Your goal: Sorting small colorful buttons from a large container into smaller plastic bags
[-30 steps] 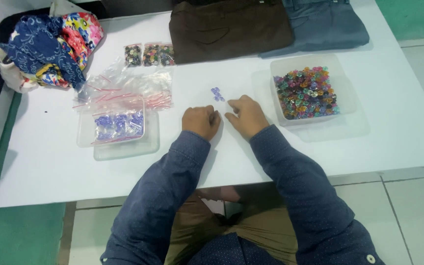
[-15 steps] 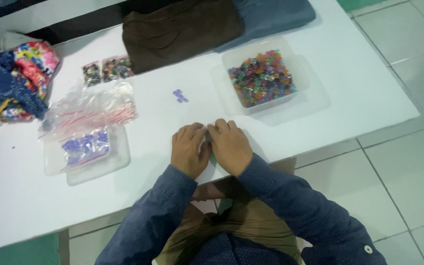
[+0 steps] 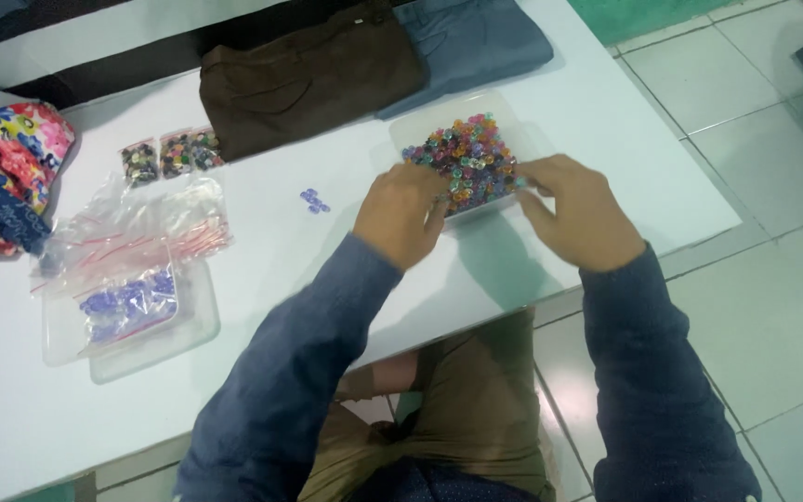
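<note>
Both hands reach the clear tray [image 3: 400,133] of mixed coloured beads [image 3: 465,160] on the white bench [image 3: 606,139]: the left hand [image 3: 401,212] curled at its near-left corner, the right hand [image 3: 573,209] nearer, fingers bent over its near-right edge, their grip unclear.

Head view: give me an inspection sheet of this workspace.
Surface: white table.
Job's things: clear tray of mixed coloured beads; few purple beads loose on the table.
Clutter: clear zip bags; tray with bagged purple beads; two small bead packets; brown trousers; blue jeans; floral cloth.
Grippers: left hand and right hand at the bead tray's near edge; fingers' hold unclear.
Cables: nothing seen.
Surroundings: pale tiled floor.
</note>
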